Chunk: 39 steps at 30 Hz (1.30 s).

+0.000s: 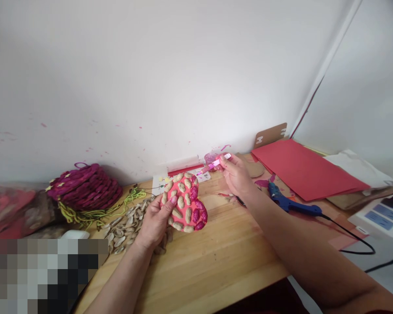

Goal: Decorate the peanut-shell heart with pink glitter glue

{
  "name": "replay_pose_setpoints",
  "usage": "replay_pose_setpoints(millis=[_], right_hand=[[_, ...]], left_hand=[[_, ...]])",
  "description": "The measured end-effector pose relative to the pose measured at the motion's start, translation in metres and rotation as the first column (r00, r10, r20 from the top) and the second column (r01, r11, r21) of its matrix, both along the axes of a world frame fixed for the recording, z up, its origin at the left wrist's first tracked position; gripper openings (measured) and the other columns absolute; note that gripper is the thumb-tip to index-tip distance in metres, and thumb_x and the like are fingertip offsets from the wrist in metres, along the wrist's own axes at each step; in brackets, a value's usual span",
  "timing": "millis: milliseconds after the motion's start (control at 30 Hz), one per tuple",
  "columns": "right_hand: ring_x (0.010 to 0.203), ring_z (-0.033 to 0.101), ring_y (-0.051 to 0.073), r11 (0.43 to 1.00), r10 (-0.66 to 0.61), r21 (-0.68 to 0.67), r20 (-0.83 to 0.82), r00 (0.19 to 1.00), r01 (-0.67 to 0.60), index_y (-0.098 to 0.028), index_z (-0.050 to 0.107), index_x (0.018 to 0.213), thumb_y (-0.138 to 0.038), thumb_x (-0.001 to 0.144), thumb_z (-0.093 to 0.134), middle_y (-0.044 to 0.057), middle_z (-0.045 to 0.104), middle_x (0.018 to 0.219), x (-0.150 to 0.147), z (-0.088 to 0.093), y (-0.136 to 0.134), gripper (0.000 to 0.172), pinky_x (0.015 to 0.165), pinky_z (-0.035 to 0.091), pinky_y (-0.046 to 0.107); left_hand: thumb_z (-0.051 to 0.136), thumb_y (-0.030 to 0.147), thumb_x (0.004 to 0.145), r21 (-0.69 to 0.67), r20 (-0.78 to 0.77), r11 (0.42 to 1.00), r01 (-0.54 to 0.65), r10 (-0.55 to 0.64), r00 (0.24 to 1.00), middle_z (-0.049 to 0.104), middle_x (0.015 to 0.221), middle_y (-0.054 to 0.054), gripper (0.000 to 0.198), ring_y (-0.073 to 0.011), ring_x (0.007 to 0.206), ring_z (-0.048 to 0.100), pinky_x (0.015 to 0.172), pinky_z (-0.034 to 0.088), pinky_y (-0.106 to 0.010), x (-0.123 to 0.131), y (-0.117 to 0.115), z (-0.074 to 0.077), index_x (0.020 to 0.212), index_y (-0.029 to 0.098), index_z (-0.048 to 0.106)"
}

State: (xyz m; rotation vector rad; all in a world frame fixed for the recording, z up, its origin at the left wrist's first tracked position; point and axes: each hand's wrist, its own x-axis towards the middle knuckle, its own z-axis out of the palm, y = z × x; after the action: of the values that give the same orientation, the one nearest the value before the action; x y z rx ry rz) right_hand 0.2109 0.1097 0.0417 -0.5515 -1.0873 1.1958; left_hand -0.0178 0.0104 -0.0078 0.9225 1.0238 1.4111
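Foremost, head view: two bare forearms, the right one the larger in frame, reaching over a wooden table.

Item: red card, held up above the table, faced with peanut shells; those along its right edge magenta, the rest bare.

Item: left hand, closed on the card's left edge, thumb flat on the front, other fingers mostly hidden behind.

Item: right hand, thumb and fingers pinched together on a pink-and-white brush; its tip near the card's upper right corner, contact not certain.

Step in hand, as judged: colouring the shells, partly done. Next move calls for a steady card and the tip laid on a bare shell.

Surroundings: loose shells, left; blue glue gun, right.
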Motion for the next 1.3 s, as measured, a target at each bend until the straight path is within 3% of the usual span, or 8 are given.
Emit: replay_pose_setpoints(millis=[267,433,600,733,967,1133,1300], right_hand=[[0.065,0.046,0.012,1.0,-0.025,-0.001,-0.019,0.999,0.025,-0.022,0.064,0.072,-0.065,0.064,0.094,-0.004,0.054,0.067,-0.001,-0.002,0.001,0.053,0.064,0.041,0.029],[0.068,0.048,0.013,0.998,0.068,0.013,-0.003,0.998,-0.068,-0.022,0.066,0.074,-0.062,0.067,0.093,-0.003,0.056,0.071,-0.001,-0.001,-0.002,0.049,0.067,0.041,0.029],[0.067,0.046,0.013,1.0,0.019,0.023,-0.022,1.0,-0.019,-0.022,0.066,0.074,-0.062,0.065,0.095,-0.004,0.054,0.069,-0.001,0.001,-0.004,0.05,0.067,0.042,0.029],[0.07,0.049,0.014,0.997,0.065,0.044,0.013,0.998,-0.065,-0.023,0.067,0.078,-0.062,0.07,0.092,-0.002,0.057,0.073,-0.001,0.0,-0.006,0.047,0.068,0.043,0.03],[0.069,0.048,0.016,0.995,-0.022,0.097,0.052,0.998,0.017,-0.026,0.067,0.083,-0.066,0.074,0.088,-0.003,0.055,0.072,0.001,0.003,-0.009,0.047,0.067,0.043,0.031],[0.072,0.051,0.016,0.983,0.007,0.178,0.168,0.986,-0.037,-0.025,0.068,0.087,-0.065,0.083,0.082,-0.001,0.058,0.076,0.003,0.01,-0.018,0.043,0.068,0.042,0.031],[0.071,0.051,0.016,0.95,-0.161,0.301,0.246,0.956,0.082,-0.025,0.067,0.093,-0.056,0.096,0.072,-0.001,0.058,0.077,0.006,0.011,-0.028,0.031,0.068,0.042,0.032]], left_hand=[[0.102,0.049,0.062,-0.039,0.069,0.999,-0.005,0.008,0.998,0.082,0.078,-0.005,0.052,-0.0237,0.069,0.08,0.068,0.066,-0.033,0.002,-0.002,0.006,0.094,0.017,0.075],[0.106,0.044,0.053,-0.083,0.155,0.996,0.024,-0.011,0.988,0.083,0.077,-0.004,0.053,-0.0228,0.067,0.08,0.071,0.067,-0.032,0.004,-0.001,0.008,0.089,0.018,0.077],[0.104,0.042,0.061,-0.089,0.237,0.989,0.122,-0.097,0.967,0.084,0.082,-0.004,0.049,-0.019,0.063,0.079,0.064,0.066,-0.025,0.001,-0.001,0.006,0.096,0.018,0.079],[0.103,0.04,0.064,-0.114,0.257,0.98,0.165,-0.131,0.958,0.083,0.077,-0.003,0.046,-0.0167,0.057,0.076,0.055,0.061,-0.021,-0.002,-0.002,0.005,0.096,0.018,0.078],[0.099,0.043,0.068,-0.165,0.21,0.98,0.111,-0.075,0.975,0.081,0.075,-0.005,0.042,-0.0183,0.061,0.076,0.056,0.061,-0.022,-0.003,-0.002,0.003,0.094,0.019,0.077],[0.101,0.042,0.065,-0.162,0.213,0.981,0.109,-0.073,0.974,0.081,0.076,-0.006,0.043,-0.0207,0.064,0.078,0.056,0.062,-0.024,-0.004,-0.001,0.004,0.092,0.018,0.077],[0.103,0.04,0.06,-0.14,0.178,0.99,0.013,0.013,0.984,0.082,0.078,-0.007,0.046,-0.0199,0.061,0.077,0.06,0.064,-0.026,0.001,0.0,0.006,0.089,0.016,0.077]])
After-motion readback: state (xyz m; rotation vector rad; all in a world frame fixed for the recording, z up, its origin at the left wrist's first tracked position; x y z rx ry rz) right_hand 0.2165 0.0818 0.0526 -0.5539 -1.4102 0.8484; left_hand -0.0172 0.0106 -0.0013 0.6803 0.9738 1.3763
